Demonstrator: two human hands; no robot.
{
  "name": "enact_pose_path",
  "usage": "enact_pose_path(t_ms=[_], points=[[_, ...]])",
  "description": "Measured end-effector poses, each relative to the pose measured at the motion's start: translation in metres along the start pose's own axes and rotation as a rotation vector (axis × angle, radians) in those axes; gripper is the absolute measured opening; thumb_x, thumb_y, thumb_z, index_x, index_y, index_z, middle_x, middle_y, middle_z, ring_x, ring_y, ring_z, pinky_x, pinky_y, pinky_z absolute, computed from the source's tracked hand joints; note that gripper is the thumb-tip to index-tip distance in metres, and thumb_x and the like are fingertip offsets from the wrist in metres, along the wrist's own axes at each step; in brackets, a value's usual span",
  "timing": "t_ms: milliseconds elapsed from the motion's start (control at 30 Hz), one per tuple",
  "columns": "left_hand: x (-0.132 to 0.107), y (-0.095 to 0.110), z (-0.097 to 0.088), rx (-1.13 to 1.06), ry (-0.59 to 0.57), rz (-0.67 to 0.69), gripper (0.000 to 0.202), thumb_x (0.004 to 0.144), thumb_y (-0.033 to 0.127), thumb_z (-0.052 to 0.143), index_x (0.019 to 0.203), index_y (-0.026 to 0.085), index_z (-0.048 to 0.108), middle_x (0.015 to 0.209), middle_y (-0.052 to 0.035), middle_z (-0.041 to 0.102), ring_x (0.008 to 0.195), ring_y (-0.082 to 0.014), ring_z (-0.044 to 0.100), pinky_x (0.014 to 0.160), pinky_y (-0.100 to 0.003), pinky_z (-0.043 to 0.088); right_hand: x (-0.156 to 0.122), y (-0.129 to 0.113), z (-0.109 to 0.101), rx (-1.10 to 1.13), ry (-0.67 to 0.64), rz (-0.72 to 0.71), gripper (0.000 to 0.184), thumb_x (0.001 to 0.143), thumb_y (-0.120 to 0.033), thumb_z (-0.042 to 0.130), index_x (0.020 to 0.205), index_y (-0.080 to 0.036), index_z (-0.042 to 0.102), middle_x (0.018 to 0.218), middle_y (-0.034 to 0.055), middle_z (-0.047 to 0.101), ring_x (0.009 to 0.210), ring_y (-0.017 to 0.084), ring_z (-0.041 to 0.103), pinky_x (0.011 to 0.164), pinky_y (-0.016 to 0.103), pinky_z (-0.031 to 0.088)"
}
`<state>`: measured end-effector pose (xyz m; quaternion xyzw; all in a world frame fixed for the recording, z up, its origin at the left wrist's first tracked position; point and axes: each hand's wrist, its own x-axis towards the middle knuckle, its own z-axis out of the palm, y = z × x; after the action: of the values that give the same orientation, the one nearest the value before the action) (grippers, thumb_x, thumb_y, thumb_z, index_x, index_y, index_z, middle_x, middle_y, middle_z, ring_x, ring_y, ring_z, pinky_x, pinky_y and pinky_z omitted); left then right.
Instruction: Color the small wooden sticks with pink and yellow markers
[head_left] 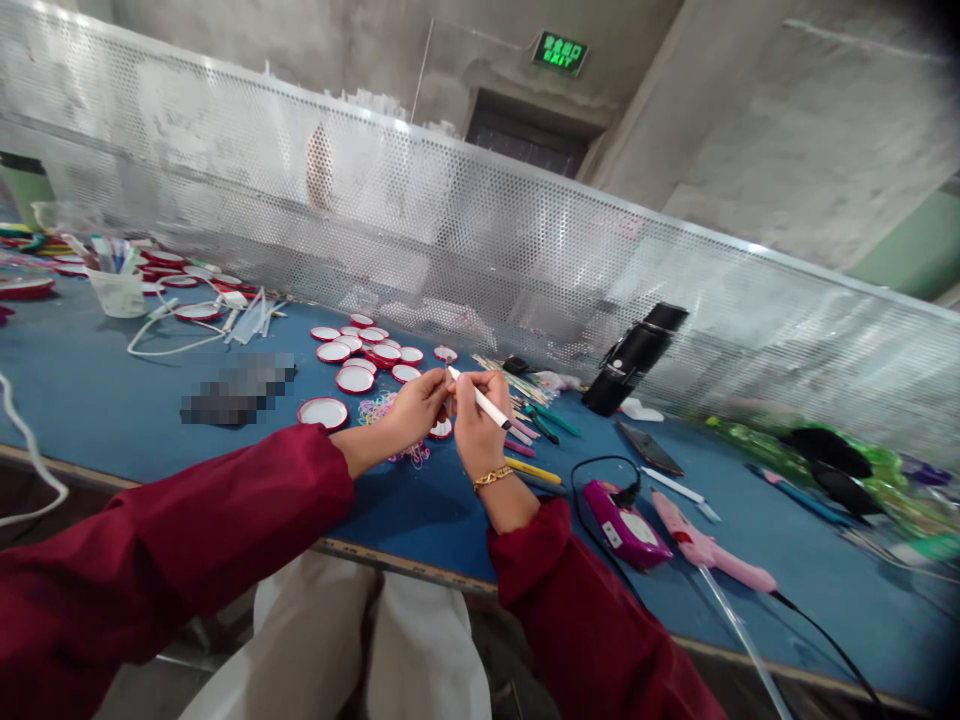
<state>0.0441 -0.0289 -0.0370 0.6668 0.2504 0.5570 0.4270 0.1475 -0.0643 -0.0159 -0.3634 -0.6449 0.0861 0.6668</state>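
Observation:
My right hand grips a white pen with a dark end. The pen tilts, its upper tip close to the fingers of my left hand. Those left fingers are pinched together, and what is between them is too small to make out. Both hands meet above the blue table. Under and beside my left hand lies a pile of small coloured rubber bands. Several red-rimmed white round lids are spread behind it. Pliers with green handles lie just past my right hand.
A purple box with a cable and a pink glue gun lie at the right. A black bottle leans near the perforated metal screen. At the left stand a white cup of pens and a white cable.

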Motion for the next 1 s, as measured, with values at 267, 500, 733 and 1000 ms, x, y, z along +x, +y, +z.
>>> enact_pose_path(t_ms=[267,500,733,1000], points=[[-0.0014,0.0042,-0.0001,0.005,-0.003,-0.011,0.025,0.090,0.038,0.045,0.075,0.018,0.044,0.058,0.0046,0.045,0.048,-0.0063,0.043,0.045,-0.020,0.032,0.0001,-0.0035,-0.0008,-0.023,-0.007,0.006,0.016,0.091,-0.034,0.051,0.083,-0.020,0.051,0.069,-0.0027,0.054,0.054,0.010,0.051,0.052,0.026,0.044],[-0.0007,0.0021,-0.0006,0.019,-0.005,-0.007,0.026,0.090,0.038,0.045,0.074,0.018,0.044,0.058,0.0041,0.046,0.047,-0.0066,0.043,0.045,-0.020,0.032,0.0002,-0.0002,0.0002,0.015,-0.015,0.041,0.017,0.091,-0.036,0.050,0.083,-0.020,0.050,0.069,-0.0023,0.055,0.054,0.011,0.051,0.051,0.026,0.044],[0.0003,-0.0011,-0.0009,0.018,-0.010,0.006,0.025,0.091,0.038,0.044,0.076,0.018,0.044,0.059,0.0043,0.045,0.048,-0.0069,0.043,0.045,-0.020,0.033,0.0004,0.0000,-0.0001,-0.009,-0.001,0.011,0.017,0.090,-0.035,0.051,0.082,-0.020,0.051,0.070,-0.0022,0.054,0.056,0.011,0.052,0.052,0.026,0.044],[0.0002,-0.0002,-0.0008,0.018,-0.005,-0.008,0.025,0.090,0.038,0.045,0.076,0.018,0.044,0.060,0.0040,0.046,0.049,-0.0069,0.044,0.045,-0.020,0.035,-0.0001,0.0003,0.0010,0.024,-0.005,0.034,0.018,0.090,-0.037,0.051,0.083,-0.020,0.051,0.068,-0.0027,0.053,0.054,0.011,0.051,0.050,0.026,0.044]])
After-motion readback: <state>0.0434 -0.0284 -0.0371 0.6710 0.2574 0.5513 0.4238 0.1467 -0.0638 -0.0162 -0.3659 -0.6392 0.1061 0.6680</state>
